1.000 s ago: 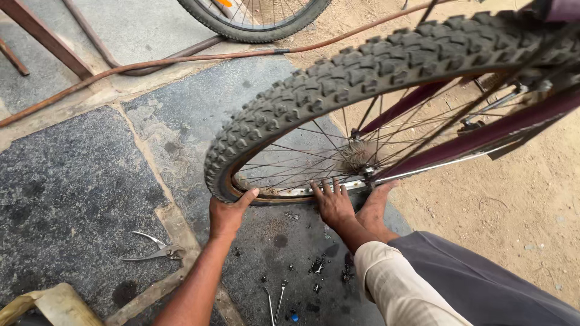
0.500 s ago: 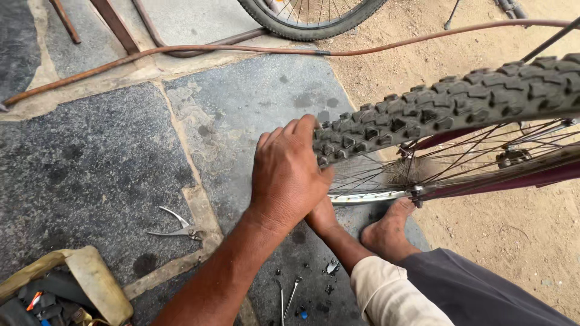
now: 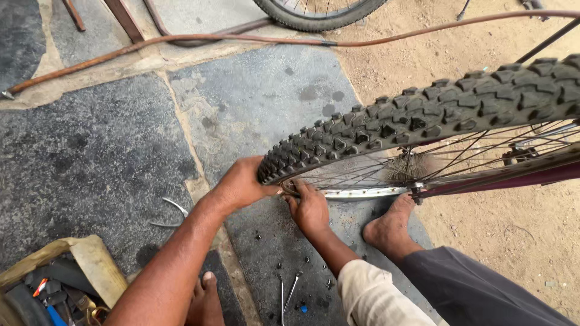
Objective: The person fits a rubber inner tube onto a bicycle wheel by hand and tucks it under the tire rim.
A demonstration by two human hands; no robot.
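The left hand [image 3: 241, 184] is clenching the knobby tyre [image 3: 423, 124] at its lowest end; the right hand [image 3: 309, 208], just beside it, is pressing fingers against the rim [image 3: 356, 193], the wheel stretching away rightward.

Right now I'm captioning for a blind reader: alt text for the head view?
Two bare hands work a knobby bicycle tyre at its rim: left hand grips the tread, right hand presses beneath. Stone paving, scattered small tools.

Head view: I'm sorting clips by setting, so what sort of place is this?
Probably an open-air bicycle repair spot: a knobby bicycle wheel worked on over stone paving, loose tools on the ground, a tool bag.
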